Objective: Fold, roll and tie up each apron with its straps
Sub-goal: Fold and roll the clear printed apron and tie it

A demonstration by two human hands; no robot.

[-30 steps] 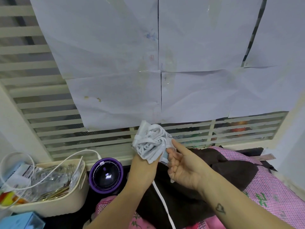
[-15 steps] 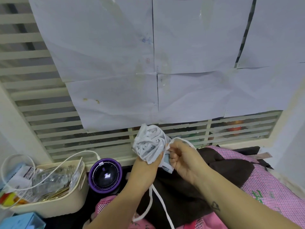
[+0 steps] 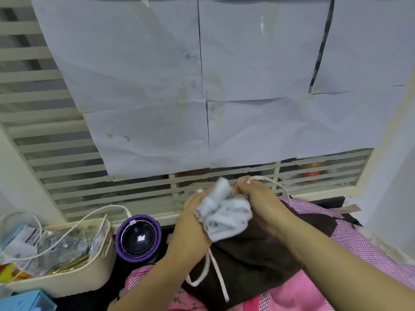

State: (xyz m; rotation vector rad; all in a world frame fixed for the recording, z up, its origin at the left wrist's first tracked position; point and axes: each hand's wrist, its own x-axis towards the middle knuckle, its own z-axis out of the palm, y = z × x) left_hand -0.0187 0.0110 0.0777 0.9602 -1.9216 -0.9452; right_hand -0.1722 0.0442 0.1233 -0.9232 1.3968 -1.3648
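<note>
Nothing legible anywhere. Faint pen marks on the taped paper sheets point(image 3: 258, 63) (too small to make out), blurred print on the packets point(image 3: 29, 241) in the cream basket point(image 3: 98, 263). Only a glowing smear on the purple round device point(image 3: 138, 237).

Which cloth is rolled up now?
The white apron, gripped by the left hand, strap pinched by the right hand; brown cloth and pink checked cloth lie beneath.

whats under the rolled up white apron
Below the rolled white apron, gripped by the left hand, lies a dark brown cloth on pink checked fabric. Two lengths of white strap hang down across it. What lies beneath the brown cloth is covered.
</note>
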